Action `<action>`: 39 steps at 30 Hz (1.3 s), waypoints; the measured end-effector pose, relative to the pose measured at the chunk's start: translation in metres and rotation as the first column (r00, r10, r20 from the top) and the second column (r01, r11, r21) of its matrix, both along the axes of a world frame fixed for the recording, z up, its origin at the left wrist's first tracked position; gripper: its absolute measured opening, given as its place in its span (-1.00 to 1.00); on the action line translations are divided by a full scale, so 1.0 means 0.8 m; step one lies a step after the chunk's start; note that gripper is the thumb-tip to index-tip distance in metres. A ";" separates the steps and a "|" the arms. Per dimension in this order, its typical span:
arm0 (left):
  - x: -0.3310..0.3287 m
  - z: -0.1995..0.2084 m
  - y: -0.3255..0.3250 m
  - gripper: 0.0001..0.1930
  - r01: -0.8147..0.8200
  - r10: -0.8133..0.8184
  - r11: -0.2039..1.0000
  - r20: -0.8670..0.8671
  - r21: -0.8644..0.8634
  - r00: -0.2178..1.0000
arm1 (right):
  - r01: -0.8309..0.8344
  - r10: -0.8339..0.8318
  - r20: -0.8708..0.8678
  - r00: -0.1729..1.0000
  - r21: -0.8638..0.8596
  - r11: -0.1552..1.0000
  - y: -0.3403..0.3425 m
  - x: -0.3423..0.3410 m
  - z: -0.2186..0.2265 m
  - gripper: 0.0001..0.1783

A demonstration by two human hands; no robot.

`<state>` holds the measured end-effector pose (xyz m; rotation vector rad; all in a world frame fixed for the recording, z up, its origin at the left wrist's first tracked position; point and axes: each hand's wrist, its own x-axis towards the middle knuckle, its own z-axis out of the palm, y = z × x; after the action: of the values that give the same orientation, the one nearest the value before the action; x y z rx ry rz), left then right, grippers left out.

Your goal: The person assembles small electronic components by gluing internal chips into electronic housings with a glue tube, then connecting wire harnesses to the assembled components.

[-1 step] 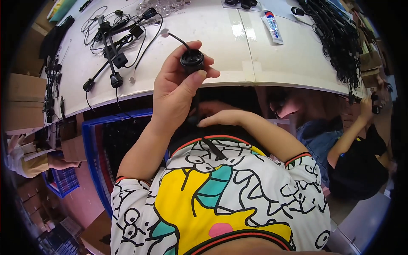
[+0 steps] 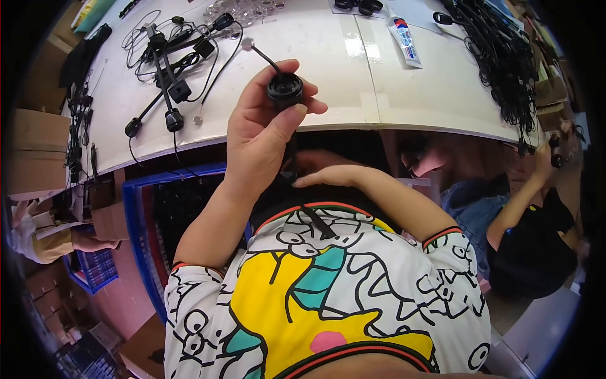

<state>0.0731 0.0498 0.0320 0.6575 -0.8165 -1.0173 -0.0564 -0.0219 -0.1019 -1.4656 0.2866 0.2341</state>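
My left hand (image 2: 259,129) is raised over the table's near edge, its thumb and fingers closed round a small black round housing (image 2: 285,88) with an open, hollow top. A short dark cable (image 2: 265,59) rises out of the housing and ends in a small white connector (image 2: 247,44). Lower down, in front of my shirt, my right hand (image 2: 334,175) pinches a dark stem-like part (image 2: 288,172) beneath the housing. Shadow hides most of that part and some right-hand fingers. A black strip (image 2: 320,224) hangs below against my shirt.
On the white table (image 2: 328,114) lie black cabled parts (image 2: 170,82) at left, clear round pieces (image 2: 243,9) behind, a tube (image 2: 404,41) and a cable heap (image 2: 499,69) at right. A blue-rimmed crate (image 2: 136,208) stands below. Co-workers sit at right (image 2: 530,246) and left (image 2: 44,240).
The cable's white connector has tipped slightly upward above the housing. Both my hands keep almost the same place and grip.
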 end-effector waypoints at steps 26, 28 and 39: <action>0.004 0.014 0.019 -0.58 -0.117 0.040 0.969 0.328 0.217 0.944 | 0.197 -0.144 0.169 0.975 -0.362 0.911 0.007 -0.017 -0.017 -0.82; 0.004 0.011 0.020 -0.57 -0.099 0.050 0.978 0.256 0.183 0.965 | 0.120 -0.069 0.138 0.988 -0.409 0.905 0.009 -0.015 -0.004 -0.83; 0.010 0.005 0.027 -0.53 -0.089 -0.114 0.952 0.610 0.292 0.784 | 0.251 -0.189 0.192 0.963 -0.380 0.890 -0.003 -0.024 -0.075 -0.83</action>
<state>0.0809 0.0715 0.0364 1.3050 -1.2515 -0.9504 -0.0756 -0.0243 -0.1622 -1.8308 0.3922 -0.1305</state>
